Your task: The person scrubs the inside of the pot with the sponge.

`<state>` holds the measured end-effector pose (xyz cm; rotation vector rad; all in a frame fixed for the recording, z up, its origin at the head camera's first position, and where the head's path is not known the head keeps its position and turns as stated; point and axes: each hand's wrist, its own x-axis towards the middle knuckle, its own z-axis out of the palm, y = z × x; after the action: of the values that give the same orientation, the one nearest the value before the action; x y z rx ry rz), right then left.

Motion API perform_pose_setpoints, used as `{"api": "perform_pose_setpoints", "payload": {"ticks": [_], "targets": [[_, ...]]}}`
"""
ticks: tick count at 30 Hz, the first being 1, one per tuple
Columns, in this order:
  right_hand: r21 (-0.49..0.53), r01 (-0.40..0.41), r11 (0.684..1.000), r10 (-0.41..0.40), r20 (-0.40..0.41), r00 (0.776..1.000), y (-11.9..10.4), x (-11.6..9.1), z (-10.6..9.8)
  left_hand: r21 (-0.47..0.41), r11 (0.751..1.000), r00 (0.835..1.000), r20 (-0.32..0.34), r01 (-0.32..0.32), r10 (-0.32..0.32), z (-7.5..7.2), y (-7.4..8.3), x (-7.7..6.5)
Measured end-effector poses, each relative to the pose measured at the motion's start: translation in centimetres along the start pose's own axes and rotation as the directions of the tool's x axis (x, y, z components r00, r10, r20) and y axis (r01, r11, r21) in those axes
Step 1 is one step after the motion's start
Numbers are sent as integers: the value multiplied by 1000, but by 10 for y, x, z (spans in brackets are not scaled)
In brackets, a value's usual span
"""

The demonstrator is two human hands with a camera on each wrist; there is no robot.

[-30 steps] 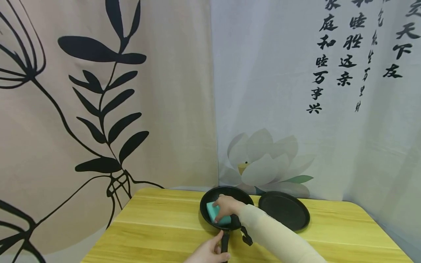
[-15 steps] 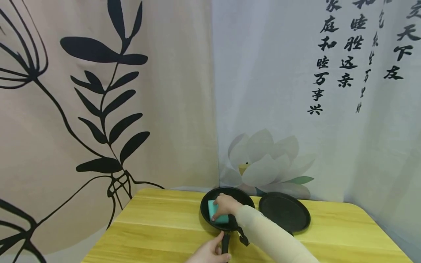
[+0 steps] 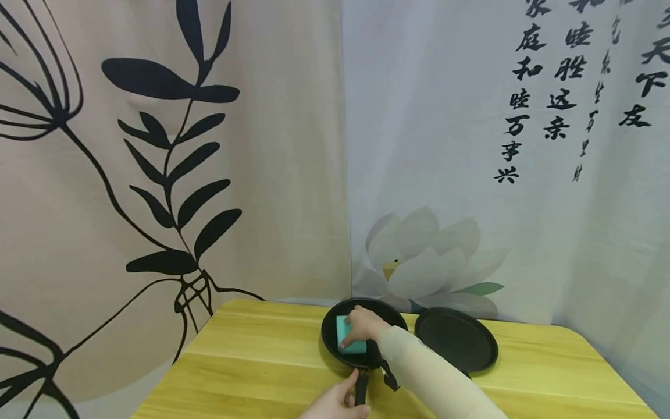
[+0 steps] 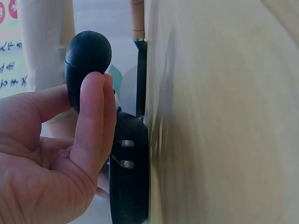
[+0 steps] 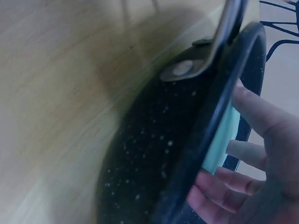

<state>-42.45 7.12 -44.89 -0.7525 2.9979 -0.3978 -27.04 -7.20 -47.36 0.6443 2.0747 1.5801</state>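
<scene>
A black frying pan (image 3: 328, 343) stands on the table, its black handle (image 3: 362, 389) pointing toward me. My left hand (image 3: 335, 401) grips that handle from the left; in the left wrist view, thumb and fingers close around it below its rounded end (image 4: 88, 53). Inside the pan lies a teal sponge (image 3: 343, 331), pressed against the cooking surface. My right hand (image 3: 365, 326) holds the sponge, thumb on the near side and fingertips beyond. From the right wrist, the sponge (image 5: 220, 140) shows past the pan's rim, with the fingers (image 5: 252, 154) bent onto it.
A flat round black pan (image 3: 456, 340) lies right of the frying pan, partly behind my right sleeve (image 3: 434, 372). A wooden handle (image 4: 138, 21) with a black shank appears in the left wrist view. The yellow wooden table (image 3: 241, 355) meets a printed curtain (image 3: 293, 174) behind.
The sponge has slid slightly away from me and to the right inside the frying pan, with the right hand on it. The left hand keeps its grip on the handle.
</scene>
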Motion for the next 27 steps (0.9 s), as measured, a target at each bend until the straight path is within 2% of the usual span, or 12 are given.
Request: {"api": "perform_pose_setpoints", "payload": {"ticks": [6,10,13,17,20,27], "targets": [[73,-32,997,31,14,999,4,-2,-2,-39,999,1000,-2,12,-12,2,3,-1],[112,-31,993,30,12,999,11,-2,-2,-22,1000,1000,25,-7,7,-3,-11,6],[136,-22,990,20,13,1000,15,-2,-2,32,999,998,60,9,-11,-7,-22,12],[154,-13,988,9,25,1000,20,-3,-3,-3,999,998,49,42,-41,-5,-13,8],[161,-19,987,14,33,999,23,-2,-3,-52,998,1000,6,31,-30,1,0,1],[178,-30,984,28,14,1000,27,0,-2,-49,998,999,-26,41,-42,5,10,-5]]}}
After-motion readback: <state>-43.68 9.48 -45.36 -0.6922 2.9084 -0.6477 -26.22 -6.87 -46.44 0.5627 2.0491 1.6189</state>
